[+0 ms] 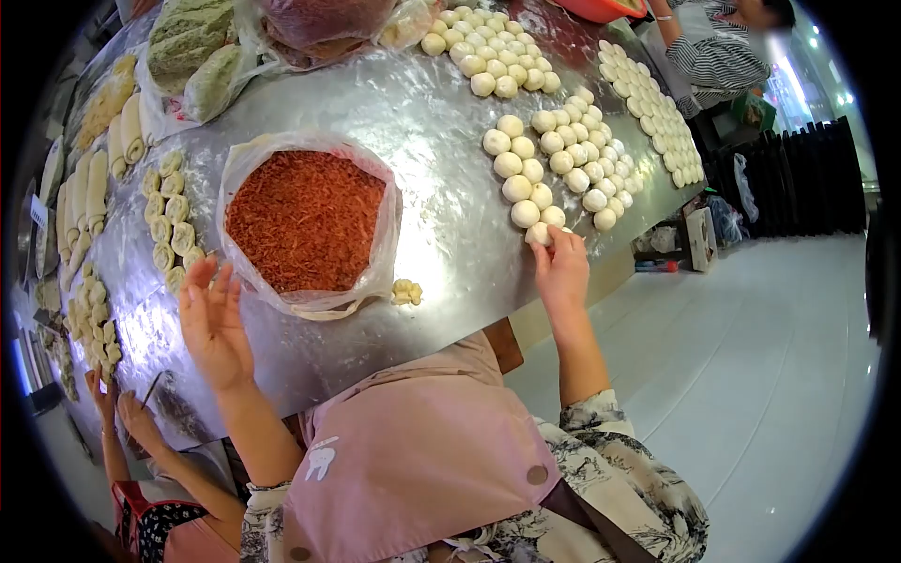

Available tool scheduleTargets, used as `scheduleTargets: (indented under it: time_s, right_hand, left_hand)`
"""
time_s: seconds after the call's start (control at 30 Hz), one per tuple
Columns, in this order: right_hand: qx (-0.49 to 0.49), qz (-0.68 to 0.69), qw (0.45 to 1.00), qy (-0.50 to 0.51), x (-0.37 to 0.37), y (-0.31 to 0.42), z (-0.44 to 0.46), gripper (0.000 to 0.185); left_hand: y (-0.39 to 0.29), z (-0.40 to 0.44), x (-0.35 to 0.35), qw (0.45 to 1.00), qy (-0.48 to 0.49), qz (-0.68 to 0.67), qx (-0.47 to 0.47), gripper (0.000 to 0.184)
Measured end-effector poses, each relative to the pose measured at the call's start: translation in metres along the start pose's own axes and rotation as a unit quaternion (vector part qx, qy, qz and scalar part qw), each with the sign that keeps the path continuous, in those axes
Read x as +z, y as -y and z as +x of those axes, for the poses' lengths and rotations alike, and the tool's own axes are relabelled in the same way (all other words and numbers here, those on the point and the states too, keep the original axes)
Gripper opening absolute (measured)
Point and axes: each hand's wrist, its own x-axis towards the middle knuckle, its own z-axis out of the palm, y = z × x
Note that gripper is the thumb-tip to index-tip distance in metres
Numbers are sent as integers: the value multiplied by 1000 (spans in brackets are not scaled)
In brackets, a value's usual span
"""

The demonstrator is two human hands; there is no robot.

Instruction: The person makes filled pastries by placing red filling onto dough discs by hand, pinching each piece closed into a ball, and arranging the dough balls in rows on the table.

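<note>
My right hand has its fingertips closed on a white dough ball at the near end of a double row of dough balls. My left hand is raised with fingers apart, holding nothing. It is just in front of the rolled dough pieces that lie in two columns on the steel table. Between my hands stands a plastic-lined container full of reddish-brown shredded filling. A small lump of pale dough lies beside its near right side.
More dough balls stand in groups at the back, with flattened ones along the right edge. Bagged green filling and long dough rolls lie at left. Co-workers' hands are at lower left; another person is at upper right.
</note>
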Motion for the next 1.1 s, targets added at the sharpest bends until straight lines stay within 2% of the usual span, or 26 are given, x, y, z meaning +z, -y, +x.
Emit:
scheduleTargets:
  time_s: [0.07, 0.17, 0.2, 0.23, 0.27, 0.3, 0.37, 0.43, 0.47, 0.53, 0.57, 0.63, 0.7, 0.8, 0.87, 0.9, 0.97, 1.0, 1.07, 1.1]
  right_hand:
    - [-2, 8, 1000, -11, 6, 4, 1, 30]
    - [-86, -37, 995, -28, 6, -5, 4, 27]
    - [-104, -29, 994, -31, 11, -18, 7, 26]
    - [-90, -52, 994, 14, 3, -15, 11, 25]
    - [-82, -65, 994, 38, -3, -12, 14, 27]
    - [-69, -8, 997, 15, -10, -2, 15, 31]
    - [-54, 13, 998, 7, -16, 27, 27, 33]
    - [-68, 103, 992, 21, -24, 88, 35, 33]
    - [-126, 131, 983, 16, -17, 106, 41, 32]
    - [-202, 213, 953, 72, -8, 163, 46, 33]
    - [-265, 196, 938, 107, 1, 189, 47, 35]
    - [-362, 149, 901, 190, 19, 243, 47, 38]
    - [-407, 92, 873, 252, 63, 273, 46, 44]
    - [-426, -56, 866, 256, 99, 307, 29, 60]
    - [-423, -119, 854, 278, 107, 313, 14, 66]
    - [-427, -98, 839, 322, 101, 312, 10, 66]
    - [-478, -67, 807, 339, 85, 296, 8, 57]
    - [-469, -93, 800, 364, 73, 293, 13, 52]
    - [-446, -144, 782, 411, 48, 290, 23, 42]
    - [-442, -154, 790, 395, 46, 287, 26, 36]
  left_hand:
    - [-1, 2, -21, 998, -54, 14, 21, 32]
    - [8, -3, -55, 983, -149, 108, 19, 28]
    - [11, -8, -63, 966, -185, 179, 33, 25]
    - [15, -12, -64, 940, -226, 251, 44, 23]
    - [18, -17, -66, 925, -232, 292, 74, 20]
    - [20, -22, -68, 908, -236, 332, 101, 18]
    - [19, -32, -70, 907, -242, 334, 86, 18]
    - [19, -37, -69, 912, -240, 327, 59, 21]
    - [20, -37, -69, 918, -233, 318, 44, 23]
    - [27, -33, -73, 855, -238, 439, 139, 29]
    - [32, -29, -74, 815, -238, 495, 184, 32]
    - [35, -18, -84, 749, -279, 566, 202, 39]
    - [37, -2, -102, 684, -300, 633, 202, 45]
    - [42, 24, -132, 607, -297, 717, 170, 50]
    - [35, 27, -130, 647, -246, 711, 124, 45]
    - [30, 28, -127, 666, -218, 706, 102, 42]
    - [25, 27, -121, 739, -215, 635, 62, 36]
    - [23, 26, -115, 773, -211, 597, 41, 33]
    - [10, 17, -94, 812, -275, 514, 14, 29]
    - [7, 15, -87, 828, -304, 471, 2, 28]
